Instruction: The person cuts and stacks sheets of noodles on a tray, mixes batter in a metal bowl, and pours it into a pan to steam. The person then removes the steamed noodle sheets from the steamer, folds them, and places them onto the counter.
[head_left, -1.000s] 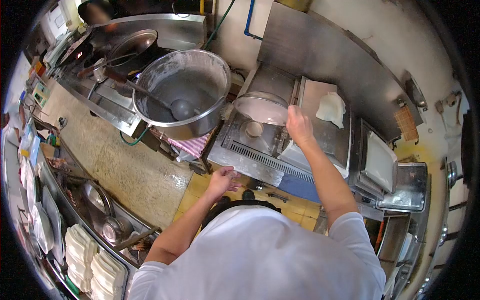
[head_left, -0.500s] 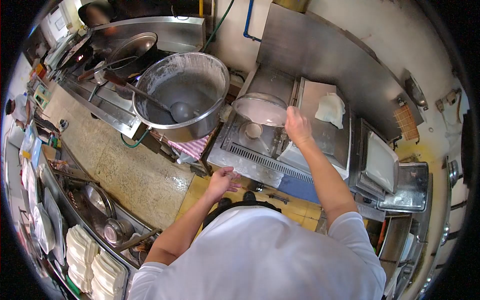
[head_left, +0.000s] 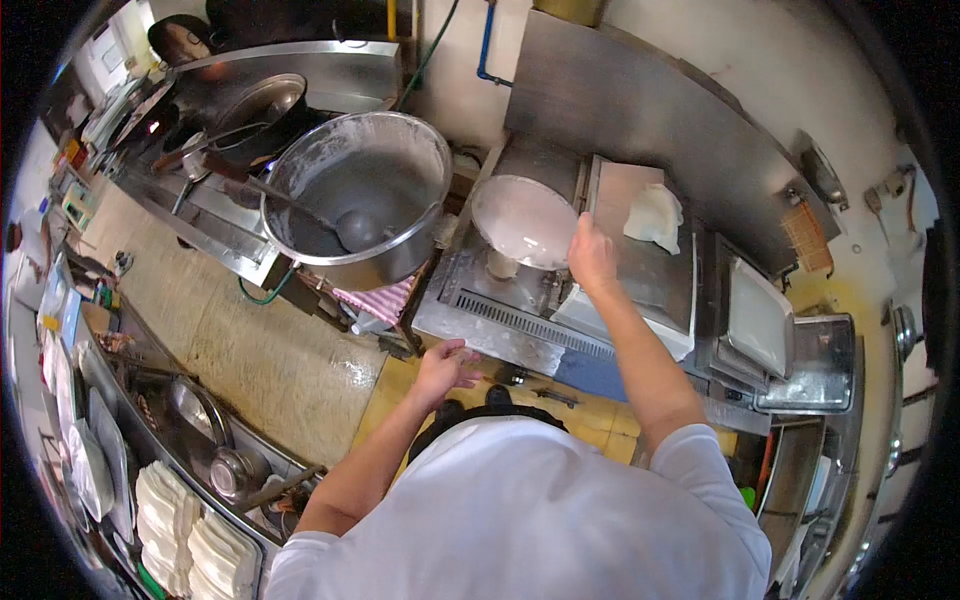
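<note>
My right hand [head_left: 593,252] is closed on the rim of a round shallow pan [head_left: 522,228], which has a wet, whitish inner face. The pan is held tilted above the steel worktop, left of a flat tray. Partly hidden below its lower edge is a small round cup or ladle [head_left: 502,266]. My left hand [head_left: 444,372] hovers over the floor in front of the counter, fingers apart, holding nothing. To the left stands a big metal pot [head_left: 358,262] of greyish-white liquid, a ladle [head_left: 357,229] resting in it.
A folded white sheet [head_left: 654,217] lies on the steel tray [head_left: 622,182] at right. White trays [head_left: 762,315] are stacked farther right. Woks [head_left: 262,110] sit on the stove at back left. Stacks of folded white sheets [head_left: 165,515] lie at lower left. Another person [head_left: 40,245] is at far left.
My right hand has tipped the round pan, so that more of its whitish inner face shows and it covers more of the small cup. My left hand stays nearly still.
</note>
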